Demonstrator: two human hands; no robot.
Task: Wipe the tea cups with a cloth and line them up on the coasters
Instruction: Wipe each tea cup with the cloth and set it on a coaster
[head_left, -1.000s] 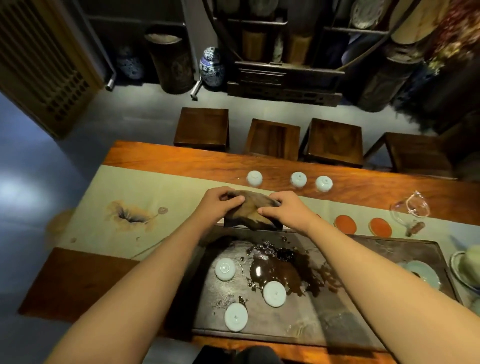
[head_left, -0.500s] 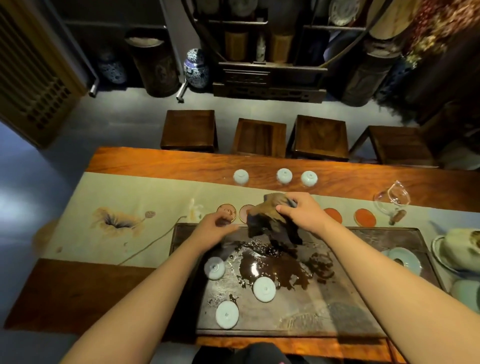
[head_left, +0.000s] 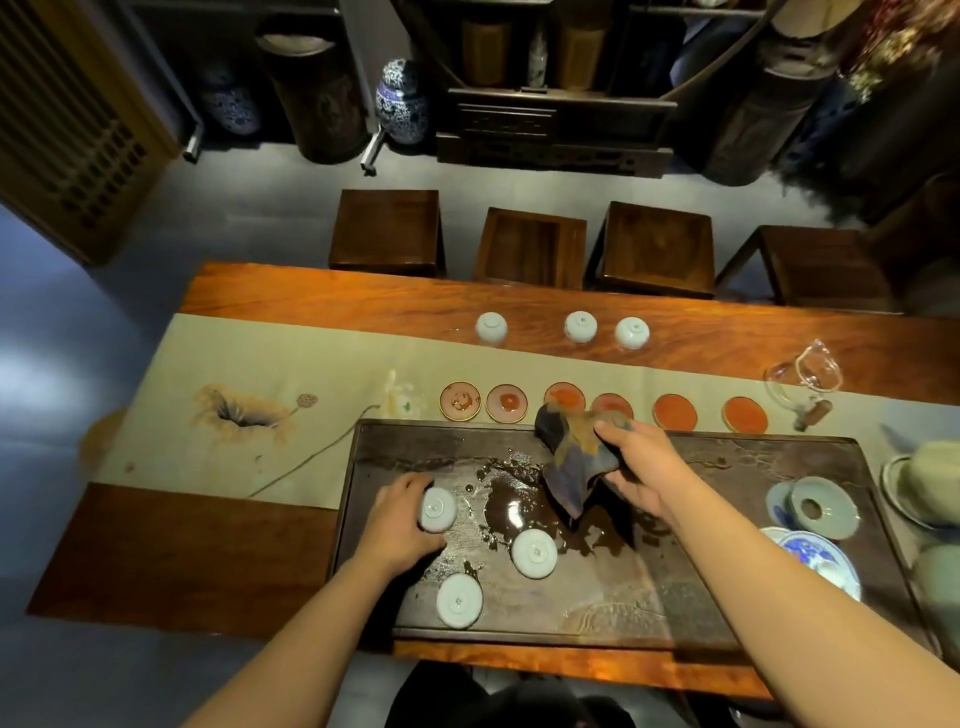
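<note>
Both bare forearms reach forward from the bottom of the frame. The left hand (head_left: 402, 519) curls its fingers around a small upturned cup (head_left: 438, 510), while the right hand (head_left: 641, 470), raised slightly higher, grips a bunched dark cloth (head_left: 574, 462).

Coasters (head_left: 602, 410) behind tray (head_left: 727, 597); cups (head_left: 535, 553) on tray

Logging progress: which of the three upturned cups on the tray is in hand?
The far-left cup: the left hand grips it. The other two sit untouched, nearer the tray's front edge.
</note>
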